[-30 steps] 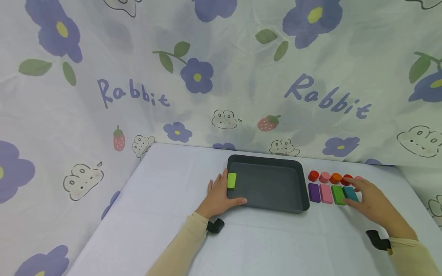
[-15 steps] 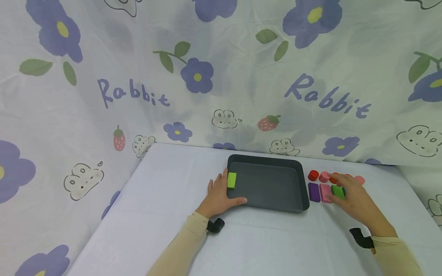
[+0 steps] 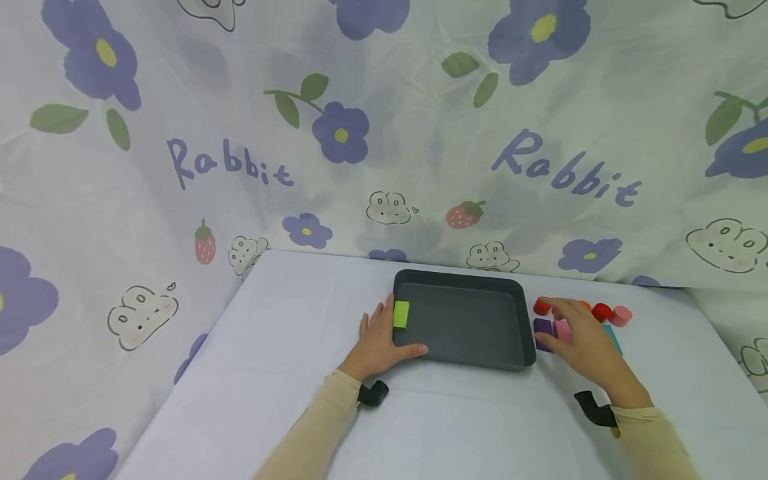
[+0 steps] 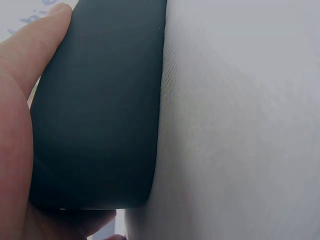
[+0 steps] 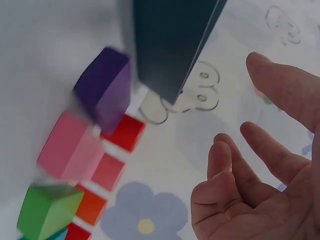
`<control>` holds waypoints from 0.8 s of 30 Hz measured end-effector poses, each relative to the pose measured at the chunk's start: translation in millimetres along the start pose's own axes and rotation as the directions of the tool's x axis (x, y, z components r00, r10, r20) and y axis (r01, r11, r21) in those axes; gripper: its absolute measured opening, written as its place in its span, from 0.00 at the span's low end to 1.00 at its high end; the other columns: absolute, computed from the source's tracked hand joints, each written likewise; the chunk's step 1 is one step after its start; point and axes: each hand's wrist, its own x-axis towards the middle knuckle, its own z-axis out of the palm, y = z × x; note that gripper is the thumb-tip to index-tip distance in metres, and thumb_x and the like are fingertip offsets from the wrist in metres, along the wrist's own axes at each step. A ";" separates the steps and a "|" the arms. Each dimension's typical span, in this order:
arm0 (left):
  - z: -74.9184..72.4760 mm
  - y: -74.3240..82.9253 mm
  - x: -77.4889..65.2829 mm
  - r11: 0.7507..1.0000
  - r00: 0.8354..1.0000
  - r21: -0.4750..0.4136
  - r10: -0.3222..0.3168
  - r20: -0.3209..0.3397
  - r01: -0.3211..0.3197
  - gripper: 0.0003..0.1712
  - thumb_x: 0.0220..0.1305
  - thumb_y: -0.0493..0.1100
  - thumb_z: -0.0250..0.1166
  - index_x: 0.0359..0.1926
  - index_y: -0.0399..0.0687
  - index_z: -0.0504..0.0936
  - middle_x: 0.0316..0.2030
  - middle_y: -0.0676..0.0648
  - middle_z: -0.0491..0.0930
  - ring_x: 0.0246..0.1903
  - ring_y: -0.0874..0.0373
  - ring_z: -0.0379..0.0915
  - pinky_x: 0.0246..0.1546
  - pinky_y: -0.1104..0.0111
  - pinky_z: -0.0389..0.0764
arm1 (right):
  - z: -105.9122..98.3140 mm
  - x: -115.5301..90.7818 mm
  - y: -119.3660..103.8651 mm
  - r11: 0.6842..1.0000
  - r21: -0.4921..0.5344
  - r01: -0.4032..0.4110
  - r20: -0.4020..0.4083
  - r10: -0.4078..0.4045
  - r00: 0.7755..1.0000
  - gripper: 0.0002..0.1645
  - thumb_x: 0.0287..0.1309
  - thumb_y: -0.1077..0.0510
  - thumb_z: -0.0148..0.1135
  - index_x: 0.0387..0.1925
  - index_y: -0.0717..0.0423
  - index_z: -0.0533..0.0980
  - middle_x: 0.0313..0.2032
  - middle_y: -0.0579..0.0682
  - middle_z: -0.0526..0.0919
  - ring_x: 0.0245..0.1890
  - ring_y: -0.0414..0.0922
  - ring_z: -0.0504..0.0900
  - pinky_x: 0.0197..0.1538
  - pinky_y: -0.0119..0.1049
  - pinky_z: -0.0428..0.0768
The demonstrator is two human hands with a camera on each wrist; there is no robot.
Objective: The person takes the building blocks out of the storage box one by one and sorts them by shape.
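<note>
My left hand (image 3: pixel 373 341) lies against the near left corner of a dark grey tray (image 3: pixel 468 366), fingers along its left wall and thumb (image 4: pixel 42 37) along the near side. Beside those fingers, inside the tray, is a yellow-green block (image 3: pixel 401 315). My right hand (image 3: pixel 588 350) hovers above a row of blocks with thumb and fingers spread, holding nothing. Under or near it are a purple block (image 5: pixel 103 87), a pink block (image 5: pixel 72 147), a green block (image 5: pixel 50 210) and a teal block (image 3: pixel 613 339). The green block is hidden by the hand in the head view.
Behind the blocks runs a row of small cylinders: a red one (image 3: pixel 541 306) at the left end, a second red one (image 3: pixel 602 312) and a pink one (image 3: pixel 621 316) at the right. A printed cloth (image 3: pixel 420 133) hangs behind the white table (image 3: pixel 468 427).
My right hand has moved left along the row, from over the teal and green blocks to over the pink and purple ones. The left hand and the tray have stayed in place.
</note>
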 end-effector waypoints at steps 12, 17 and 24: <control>1.2 -2.1 0.3 1.000 1.000 -0.006 -0.005 0.000 0.005 0.73 0.39 0.81 0.57 0.72 0.46 0.33 0.72 0.46 0.43 0.70 0.48 0.37 0.65 0.47 0.34 | 16.3 16.9 -29.7 1.000 -0.010 -0.020 0.028 0.020 0.999 0.38 0.50 0.50 0.69 0.61 0.56 0.66 0.56 0.60 0.69 0.49 0.56 0.71 0.44 0.55 0.77; 1.4 -1.9 0.5 1.000 1.000 -0.005 -0.009 0.005 0.009 0.73 0.38 0.81 0.57 0.72 0.47 0.33 0.72 0.47 0.43 0.70 0.49 0.36 0.66 0.49 0.33 | 25.0 22.6 -40.5 0.999 0.012 0.030 0.012 -0.030 0.999 0.39 0.49 0.51 0.70 0.61 0.55 0.66 0.57 0.58 0.69 0.46 0.53 0.73 0.43 0.52 0.78; 0.8 -1.2 0.4 1.000 1.000 -0.003 -0.012 0.005 0.012 0.73 0.39 0.81 0.57 0.72 0.47 0.33 0.72 0.47 0.43 0.70 0.50 0.36 0.66 0.49 0.33 | 39.1 30.6 -54.1 0.996 0.064 0.060 0.010 -0.060 0.998 0.39 0.48 0.52 0.71 0.61 0.54 0.67 0.57 0.55 0.69 0.46 0.52 0.74 0.44 0.50 0.78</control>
